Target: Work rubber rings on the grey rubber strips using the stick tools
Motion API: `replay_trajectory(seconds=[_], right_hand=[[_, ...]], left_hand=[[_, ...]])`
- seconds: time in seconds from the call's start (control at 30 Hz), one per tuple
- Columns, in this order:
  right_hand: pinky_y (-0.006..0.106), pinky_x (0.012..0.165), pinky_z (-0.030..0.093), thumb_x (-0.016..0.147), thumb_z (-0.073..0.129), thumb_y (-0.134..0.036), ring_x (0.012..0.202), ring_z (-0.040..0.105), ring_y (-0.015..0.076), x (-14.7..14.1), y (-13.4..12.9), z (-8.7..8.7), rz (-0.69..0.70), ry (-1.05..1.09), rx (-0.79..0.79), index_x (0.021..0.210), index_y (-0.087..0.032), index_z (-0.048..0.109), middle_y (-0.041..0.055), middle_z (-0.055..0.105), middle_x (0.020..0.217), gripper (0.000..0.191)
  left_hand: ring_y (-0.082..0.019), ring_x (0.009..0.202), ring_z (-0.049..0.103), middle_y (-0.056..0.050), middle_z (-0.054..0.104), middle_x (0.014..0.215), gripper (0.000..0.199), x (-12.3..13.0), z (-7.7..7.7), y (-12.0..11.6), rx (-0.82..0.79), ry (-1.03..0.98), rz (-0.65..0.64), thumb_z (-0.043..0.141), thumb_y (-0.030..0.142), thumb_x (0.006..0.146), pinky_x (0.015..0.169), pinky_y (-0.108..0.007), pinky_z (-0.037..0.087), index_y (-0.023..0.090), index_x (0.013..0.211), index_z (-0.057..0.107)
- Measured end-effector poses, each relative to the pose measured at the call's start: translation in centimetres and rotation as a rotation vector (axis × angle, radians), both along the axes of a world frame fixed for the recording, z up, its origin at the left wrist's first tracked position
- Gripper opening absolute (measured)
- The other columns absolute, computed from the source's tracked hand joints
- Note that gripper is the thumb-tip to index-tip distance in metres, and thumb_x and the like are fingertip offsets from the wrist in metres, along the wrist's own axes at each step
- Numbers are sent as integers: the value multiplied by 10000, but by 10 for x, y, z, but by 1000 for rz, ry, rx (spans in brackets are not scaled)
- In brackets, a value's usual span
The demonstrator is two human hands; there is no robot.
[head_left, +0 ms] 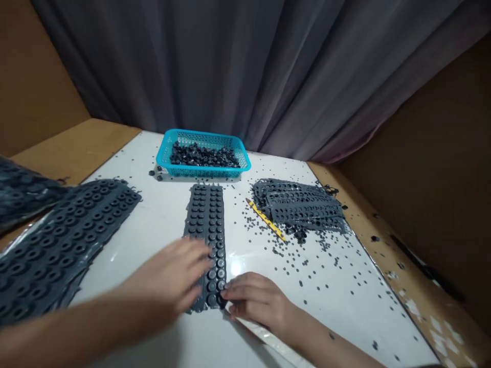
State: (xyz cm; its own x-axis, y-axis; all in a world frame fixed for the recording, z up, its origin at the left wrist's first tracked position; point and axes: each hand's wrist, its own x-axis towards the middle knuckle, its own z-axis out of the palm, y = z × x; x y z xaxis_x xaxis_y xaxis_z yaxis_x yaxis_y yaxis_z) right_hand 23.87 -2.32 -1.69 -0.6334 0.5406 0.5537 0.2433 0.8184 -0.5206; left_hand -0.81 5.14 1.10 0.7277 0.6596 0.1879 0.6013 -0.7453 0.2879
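A narrow dark grey moulded rubber sheet [205,204] with rows of round raised knobs lies lengthwise in front of me on the white surface. My left hand [180,273], slightly blurred, reaches over its left side with the fingers stretched out and nothing seen in them. At the sheet's near right corner, the fingers of my right hand [257,301] are pinched together against the last knobs. What they grip is hidden. A pale strip [268,340] runs from under that hand toward the bottom right.
A blue basket [164,166] of small black rubber pieces [205,156] stands at the back. Perforated grey sheets [303,204] are stacked right, beside a yellow pointed tool [266,221] and scattered black discs. Another knobbed sheet [65,245] and a filled plastic bag [23,194] lie left.
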Motion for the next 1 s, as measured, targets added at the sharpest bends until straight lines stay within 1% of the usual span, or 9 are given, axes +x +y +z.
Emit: replay_trajectory(seconds=[0.03, 0.1, 0.13, 0.2, 0.4, 0.5, 0.63, 0.83, 1.0], right_hand=[[301, 892, 546, 850, 624, -139, 1037, 637, 170, 1, -2, 3, 10, -44, 4, 941, -161, 629, 93, 721, 1016, 94], [300, 888, 551, 868, 600, -141, 1029, 647, 172, 1, -2, 9, 27, -88, 17, 909, -159, 639, 96, 727, 1007, 60], [301, 879, 557, 873, 594, -144, 1018, 654, 176, 1, -2, 12, 30, -93, 25, 892, -159, 644, 100, 730, 998, 56], [303, 858, 568, 875, 592, -146, 996, 668, 186, 1, -2, 16, 29, -90, 50, 867, -159, 650, 107, 733, 987, 61], [315, 854, 570, 865, 602, -131, 1025, 659, 207, 4, -5, 13, 33, -130, 75, 863, -144, 659, 120, 723, 1028, 58], [316, 851, 572, 865, 605, -149, 1040, 652, 201, 5, -6, 12, 31, -128, 80, 881, -160, 658, 116, 720, 1042, 56], [312, 844, 569, 856, 614, -143, 1037, 655, 201, 4, -5, 12, 34, -121, 115, 867, -161, 652, 120, 722, 1033, 44], [313, 832, 563, 848, 628, -177, 1026, 658, 191, 5, -4, 6, 26, -105, 140, 871, -180, 636, 111, 726, 1017, 25], [294, 809, 565, 858, 602, -153, 990, 666, 179, 2, -4, 4, 24, -132, 278, 863, -178, 623, 106, 730, 994, 32]], left_hand=[[-243, 1192, 492, -3, 570, 1288, 363, -7, -5, -27, 20, -39, -94, 534, 244, 787, 1070, -397, 324, 280, 1146, 571], [-252, 1216, 473, -24, 510, 1371, 419, -17, -13, -72, 38, -55, -176, 569, 270, 749, 1066, -370, 327, 265, 1168, 558], [-260, 1255, 435, -31, 441, 1431, 445, -19, -16, -88, 30, -28, -156, 584, 262, 741, 1068, -368, 319, 263, 1184, 548], [-273, 1294, 387, -37, 361, 1483, 510, -17, -20, -105, 38, -4, -101, 587, 269, 757, 1066, -386, 312, 267, 1260, 502], [-328, 1347, 298, -57, 222, 1540, 595, 1, -28, -109, 29, -52, -32, 597, 297, 765, 1059, -521, 281, 303, 1337, 433], [-357, 1350, 288, -64, 175, 1553, 621, 2, -31, -111, -36, -27, -18, 604, 288, 774, 1055, -566, 282, 301, 1364, 412], [-380, 1350, 285, -63, 150, 1559, 642, 1, -29, -113, -83, 8, -1, 617, 308, 775, 1043, -613, 288, 321, 1381, 404], [-346, 1382, 237, -52, 177, 1554, 579, 0, -27, -115, -69, -43, 32, 589, 320, 825, 1090, -579, 252, 307, 1379, 422], [-339, 1398, 198, -40, 161, 1559, 520, -2, -25, -115, -103, -47, 9, 545, 382, 874, 1100, -583, 226, 330, 1377, 422]])
